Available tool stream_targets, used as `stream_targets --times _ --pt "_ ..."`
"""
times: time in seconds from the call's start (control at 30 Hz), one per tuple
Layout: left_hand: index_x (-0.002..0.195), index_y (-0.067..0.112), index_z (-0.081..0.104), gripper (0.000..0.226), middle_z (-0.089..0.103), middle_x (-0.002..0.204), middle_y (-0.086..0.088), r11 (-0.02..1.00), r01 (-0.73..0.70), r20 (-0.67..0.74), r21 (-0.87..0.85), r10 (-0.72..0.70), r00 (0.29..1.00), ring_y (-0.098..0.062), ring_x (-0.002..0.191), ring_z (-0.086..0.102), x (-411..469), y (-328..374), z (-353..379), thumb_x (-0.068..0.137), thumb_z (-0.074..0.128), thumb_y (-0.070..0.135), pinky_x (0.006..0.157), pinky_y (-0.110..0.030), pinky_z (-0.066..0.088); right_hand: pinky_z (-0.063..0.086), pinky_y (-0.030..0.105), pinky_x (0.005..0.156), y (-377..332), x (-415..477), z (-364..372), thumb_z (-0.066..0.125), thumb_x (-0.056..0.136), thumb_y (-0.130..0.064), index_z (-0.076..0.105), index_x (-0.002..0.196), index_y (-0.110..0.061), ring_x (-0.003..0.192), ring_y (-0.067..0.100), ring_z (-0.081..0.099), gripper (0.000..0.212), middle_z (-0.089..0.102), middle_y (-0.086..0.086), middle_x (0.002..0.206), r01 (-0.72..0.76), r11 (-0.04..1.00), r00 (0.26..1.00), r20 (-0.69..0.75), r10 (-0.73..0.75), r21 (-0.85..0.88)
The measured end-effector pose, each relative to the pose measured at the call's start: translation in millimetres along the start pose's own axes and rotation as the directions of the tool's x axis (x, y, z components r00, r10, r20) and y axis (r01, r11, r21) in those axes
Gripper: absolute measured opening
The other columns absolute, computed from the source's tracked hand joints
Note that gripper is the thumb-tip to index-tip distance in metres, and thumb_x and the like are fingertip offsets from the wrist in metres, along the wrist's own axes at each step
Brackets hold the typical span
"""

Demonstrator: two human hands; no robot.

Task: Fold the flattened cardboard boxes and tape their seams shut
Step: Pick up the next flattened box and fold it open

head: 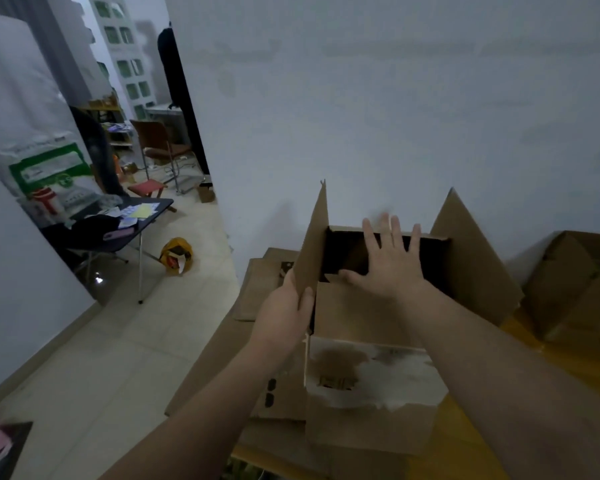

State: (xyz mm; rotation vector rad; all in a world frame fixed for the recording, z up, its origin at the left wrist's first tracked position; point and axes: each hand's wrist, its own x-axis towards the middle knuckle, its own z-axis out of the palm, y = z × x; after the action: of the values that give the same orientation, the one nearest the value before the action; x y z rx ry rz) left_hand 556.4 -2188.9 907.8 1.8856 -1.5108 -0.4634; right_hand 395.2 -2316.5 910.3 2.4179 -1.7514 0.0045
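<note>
The box [371, 375], near centre on flat cardboard [219, 358], looks light and stiff: my left hand [284, 308] pinches its upright left flap [316, 244] by the edge while my right hand [387, 268], fingers spread, presses the near flap [347, 317] down.

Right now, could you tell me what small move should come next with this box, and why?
Probably swing the left flap inward over the opening. The left hand grips it while it stands upright, the right hand lies open at the near flap, already folded in, and the right flap stands up too.
</note>
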Motion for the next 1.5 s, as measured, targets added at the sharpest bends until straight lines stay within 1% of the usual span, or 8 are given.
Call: stream_targets --times 0.2,0.43,0.63,0.77,0.87,1.0,1.2,1.5 --pt "0.135 0.015 0.043 0.035 0.05 0.077 0.022 0.999 0.022 -0.016 -0.031 -0.022 1.0 0.005 0.06 0.051 -0.6 1.5 4.6 0.101 0.042 0.026 0.048 -0.008 0.041 -0.018 0.062 0.109 8.6 -8.3 31.6 0.006 0.083 -0.082 0.003 0.155 -0.029 0.149 0.027 -0.004 0.09 0.016 0.002 0.161 0.016 0.996 0.854 0.517 -0.062 0.093" --pt "0.151 0.033 0.018 0.053 0.049 0.139 0.005 0.985 -0.173 0.038 -0.02 0.174 0.984 -0.014 0.113 0.056 1.2 12.3 32.0 0.102 0.037 0.021 0.089 -0.03 0.051 -0.017 0.062 0.109 9.8 -37.4 -29.6 0.047 0.095 -0.027 0.043 0.14 -0.015 0.148 0.034 0.004 0.046 0.022 0.016 0.157 0.151 0.985 0.982 -0.102 -0.159 -0.082" --pt "0.148 0.041 0.007 0.06 0.007 0.158 0.002 0.861 -0.188 0.336 0.472 0.021 0.941 -0.026 0.144 0.005 8.3 -8.9 83.6 0.095 0.027 0.06 0.111 -0.061 0.016 0.008 0.071 0.109 60.0 -59.7 -54.4 0.057 0.093 -0.026 -0.019 0.151 -0.022 0.141 0.055 0.001 0.096 -0.022 0.03 0.153 -0.186 0.976 0.964 0.17 0.204 -0.114" --pt "0.149 0.031 0.018 0.076 0.019 0.155 -0.005 0.867 -0.176 0.443 0.466 -0.056 0.895 -0.03 0.142 0.016 4.1 -25.8 92.4 0.086 0.022 0.072 0.114 -0.046 0.021 0.052 0.033 0.073 79.6 -63.4 -21.2 0.052 0.097 -0.028 -0.027 0.148 -0.024 0.096 0.029 0.063 0.094 0.049 0.025 0.134 -0.146 0.87 0.951 0.309 -0.007 0.472" --pt "0.148 0.027 0.029 0.048 0.026 0.152 -0.003 0.861 -0.166 0.428 0.48 -0.064 0.901 -0.028 0.139 0.021 -0.4 -22.7 95.3 0.102 0.022 0.041 0.111 -0.037 0.021 0.04 0.042 0.105 70.9 -73.8 13.8 0.035 0.097 -0.058 -0.009 0.154 -0.021 0.131 0.027 0.045 0.08 0.037 0.007 0.152 -0.124 0.706 0.921 0.346 -0.179 0.697" --pt "0.122 0.032 0.055 0.027 0.036 0.144 -0.003 0.942 -0.017 0.312 0.334 -0.093 0.945 -0.03 0.134 0.029 11.6 -34.4 107.5 0.099 0.043 0.036 0.111 -0.04 0.025 0.014 0.058 0.116 66.8 -83.1 86.9 0.029 0.104 -0.042 0.024 0.152 -0.026 0.148 0.03 -0.008 0.051 -0.006 0.001 0.162 -0.218 0.788 0.884 0.459 -0.09 0.576" --pt "0.146 0.012 0.021 0.082 0.041 0.143 -0.009 0.856 0.487 0.299 -0.176 -0.424 0.855 -0.027 0.125 0.046 32.7 -50.5 110.4 0.084 0.07 0.037 0.1 -0.041 0.045 0.047 0.049 0.093 81.7 -91.7 116.7 0.071 0.083 -0.045 0.007 0.151 -0.015 0.13 0.036 0.041 0.098 0.032 0.01 0.149 -0.732 0.11 0.679 0.708 0.197 0.672" --pt "0.122 0.015 0.038 0.049 0.053 0.107 0.003 0.782 0.423 0.192 -0.457 -0.378 0.906 -0.006 0.086 0.054 10.6 7.5 113.5 0.086 0.068 0.031 0.06 -0.018 0.044 0.06 0.045 0.073 102.1 -98.9 112.9 0.078 0.076 -0.045 0.042 0.138 -0.015 0.105 0.029 0.058 0.078 0.055 0.005 0.126 -0.621 -0.194 0.687 0.646 0.332 0.76"
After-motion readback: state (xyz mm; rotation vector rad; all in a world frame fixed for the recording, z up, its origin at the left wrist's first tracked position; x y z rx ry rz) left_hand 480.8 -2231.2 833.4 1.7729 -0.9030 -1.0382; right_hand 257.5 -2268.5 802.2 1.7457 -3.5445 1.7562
